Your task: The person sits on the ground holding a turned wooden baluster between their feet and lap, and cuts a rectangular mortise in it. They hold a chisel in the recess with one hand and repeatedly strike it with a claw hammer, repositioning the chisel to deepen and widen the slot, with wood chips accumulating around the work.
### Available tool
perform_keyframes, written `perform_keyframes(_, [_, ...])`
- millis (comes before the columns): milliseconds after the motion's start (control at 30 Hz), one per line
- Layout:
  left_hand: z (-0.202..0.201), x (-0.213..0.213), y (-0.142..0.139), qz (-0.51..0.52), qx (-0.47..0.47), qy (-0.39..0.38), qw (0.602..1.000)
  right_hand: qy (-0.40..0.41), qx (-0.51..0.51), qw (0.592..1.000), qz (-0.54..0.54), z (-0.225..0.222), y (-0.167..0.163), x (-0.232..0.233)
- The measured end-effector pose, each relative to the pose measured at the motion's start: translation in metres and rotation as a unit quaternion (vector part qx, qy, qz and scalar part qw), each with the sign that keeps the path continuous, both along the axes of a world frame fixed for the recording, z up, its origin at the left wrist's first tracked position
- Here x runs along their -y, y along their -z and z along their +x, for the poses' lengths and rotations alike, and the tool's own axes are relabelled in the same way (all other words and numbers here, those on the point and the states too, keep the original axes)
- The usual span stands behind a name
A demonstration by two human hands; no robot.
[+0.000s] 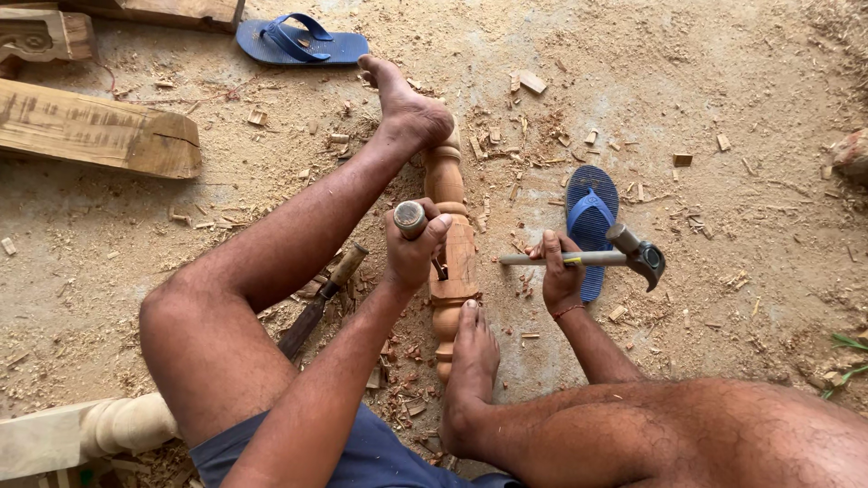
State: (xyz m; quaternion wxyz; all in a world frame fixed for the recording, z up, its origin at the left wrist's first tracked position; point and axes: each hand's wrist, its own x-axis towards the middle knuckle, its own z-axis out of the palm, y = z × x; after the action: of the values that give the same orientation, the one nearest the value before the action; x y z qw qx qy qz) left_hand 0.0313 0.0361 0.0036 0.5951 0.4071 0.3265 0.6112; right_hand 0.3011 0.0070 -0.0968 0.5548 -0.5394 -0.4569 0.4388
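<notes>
Two hands, two feet on a turned post

Two bare legs frame the scene on a sandy floor (723,108) thick with sawdust and wood chips. At the upper left lies a heavy beam (99,131), with part of a carved block (41,34) above it. A pale turned post (108,427) shows at the lower left corner. Between the person's feet lies the reddish turned spindle (449,248), running away from the camera; one foot (407,104) presses on its far end, the other foot (470,357) on its near end. One blue sandal (298,41) rests at the top, a second sandal (592,212) just right of the spindle. The right hand (561,276) is clenched around the shaft of a hammer (624,256), held level with its head out to the right, above the second sandal. The left hand (411,248) is wrapped tight around a chisel (411,219), its round butt up and its blade against the spindle's middle. A spare chisel (321,298) lies on the floor beside the left leg.
</notes>
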Motion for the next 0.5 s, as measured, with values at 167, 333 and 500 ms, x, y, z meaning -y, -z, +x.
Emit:
perform_keyframes(167, [0.004, 0.011, 0.005, 0.033, -0.121, -0.036, 0.991, 0.004, 0.091, 0.995, -0.036, -0.009, -0.044, 0.008])
perform_keyframes(333, [0.006, 0.027, -0.002, 0.102, -0.234, -0.021, 0.967, -0.083, 0.110, 0.990, -0.031, -0.001, -0.146, 0.025])
perform_keyframes(500, [0.006, 0.031, -0.008, 0.110, -0.273, 0.011, 0.955, -0.239, 0.186, 0.944, 0.132, -0.006, -0.229, 0.048])
